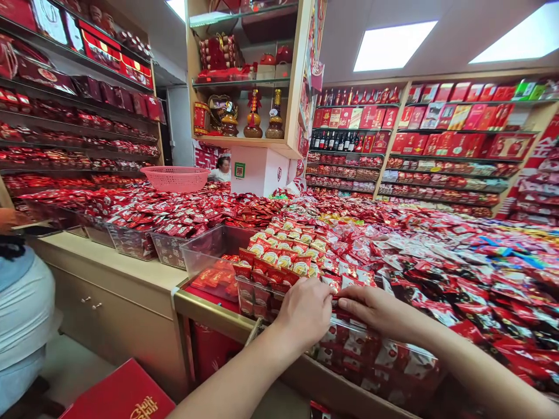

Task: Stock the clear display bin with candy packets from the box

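Both hands meet over the front edge of a clear bin filled with small wrapped packets. My left hand (308,311) has its fingers curled down at the packets, and its fingertips are partly hidden. Beside it on the right, my right hand (367,305) has thumb and fingers drawn together near a red and white packet (332,283); what lies between the fingertips is too small to make out. Rows of red and cream packets (283,258) stand just beyond my left hand. White and red packets (356,273) lie behind my right hand.
A clear bin (201,259) with red packets is left of the hands. A pink basket (176,178) rests on the heaped packets. A red box (122,396) is at the lower left. One person (24,308) is at the left edge, another (222,167) behind the counter.
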